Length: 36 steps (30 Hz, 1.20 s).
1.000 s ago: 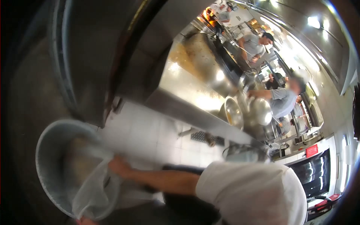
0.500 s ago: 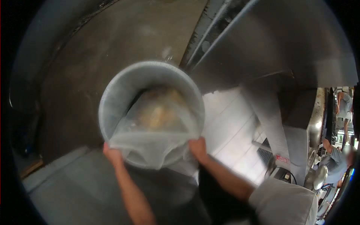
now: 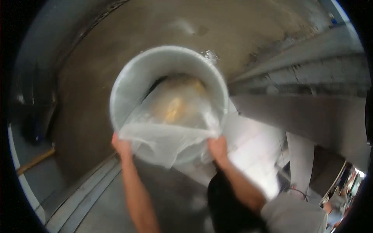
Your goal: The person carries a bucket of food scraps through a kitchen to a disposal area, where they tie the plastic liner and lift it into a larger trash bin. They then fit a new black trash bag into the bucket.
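A round pale-grey bin (image 3: 136, 73) stands out in front of me, and I look down into it. A translucent plastic bag (image 3: 171, 138) lines its near side and folds out over the near rim. At the bottom, blurred yellow-brown contents (image 3: 173, 110) show through the plastic. My left hand (image 3: 122, 146) is closed around the bag's edge at the rim's near left. My right hand (image 3: 218, 148) grips the bag's edge at the near right, also against the rim. Both forearms reach up from below, and the fingertips are partly hidden by rim and plastic.
Brown, wet-looking floor (image 3: 89, 112) stretches beyond the bin. A metal sill (image 3: 303, 77) crosses at the right, with white floor tiles (image 3: 252, 143) below it. Grey metal panels (image 3: 326, 120) stand at the right. Part of a person (image 3: 336, 206) shows at the lower right edge.
The view has turned, so the sill and panels have swung lower at the right. The bin and both hands sit slightly farther right and higher. Both hands keep their grip on the bag.
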{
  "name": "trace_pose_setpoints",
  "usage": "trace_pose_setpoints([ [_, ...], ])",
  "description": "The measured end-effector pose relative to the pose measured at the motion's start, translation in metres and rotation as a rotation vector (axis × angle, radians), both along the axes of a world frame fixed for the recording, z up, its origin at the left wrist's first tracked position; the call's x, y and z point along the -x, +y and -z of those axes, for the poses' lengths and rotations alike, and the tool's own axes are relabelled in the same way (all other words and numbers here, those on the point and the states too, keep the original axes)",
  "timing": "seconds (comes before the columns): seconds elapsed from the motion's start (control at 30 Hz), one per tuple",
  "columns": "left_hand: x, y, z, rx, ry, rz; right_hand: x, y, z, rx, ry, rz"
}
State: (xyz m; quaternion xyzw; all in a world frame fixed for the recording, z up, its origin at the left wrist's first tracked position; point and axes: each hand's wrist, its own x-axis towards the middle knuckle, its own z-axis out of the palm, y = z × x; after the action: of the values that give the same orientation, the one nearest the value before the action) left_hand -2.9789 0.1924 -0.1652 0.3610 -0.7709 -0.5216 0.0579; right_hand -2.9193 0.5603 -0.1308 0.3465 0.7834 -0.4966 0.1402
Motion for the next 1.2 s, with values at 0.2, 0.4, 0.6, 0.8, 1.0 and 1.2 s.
trace_pose_setpoints([
  [0.2, 0.097, -0.014, 0.012, -0.054, 0.066, -0.077, 0.099, -0.021, 0.026, 0.015, 0.015, -0.031],
  [0.4, 0.196, -0.029, 0.025, 0.112, -0.018, 0.015, 0.188, -0.05, 0.037, 0.043, 0.026, -0.026],
  [0.6, 0.247, -0.079, 0.056, 0.086, -0.19, 0.048, 0.21, -0.11, 0.068, -0.04, -0.02, 0.098],
  [0.8, 0.28, -0.116, 0.088, 0.261, -0.199, 0.146, 0.188, -0.151, 0.143, -0.303, 0.005, -0.009],
  [1.0, 0.295, -0.152, 0.1, 0.18, -0.38, 0.321, 0.134, -0.196, 0.191, -0.482, 0.149, 0.092],
  [1.2, 0.305, -0.144, 0.06, 0.125, -0.412, 0.427, 0.081, -0.164, 0.233, -0.782, 0.059, -0.032],
])
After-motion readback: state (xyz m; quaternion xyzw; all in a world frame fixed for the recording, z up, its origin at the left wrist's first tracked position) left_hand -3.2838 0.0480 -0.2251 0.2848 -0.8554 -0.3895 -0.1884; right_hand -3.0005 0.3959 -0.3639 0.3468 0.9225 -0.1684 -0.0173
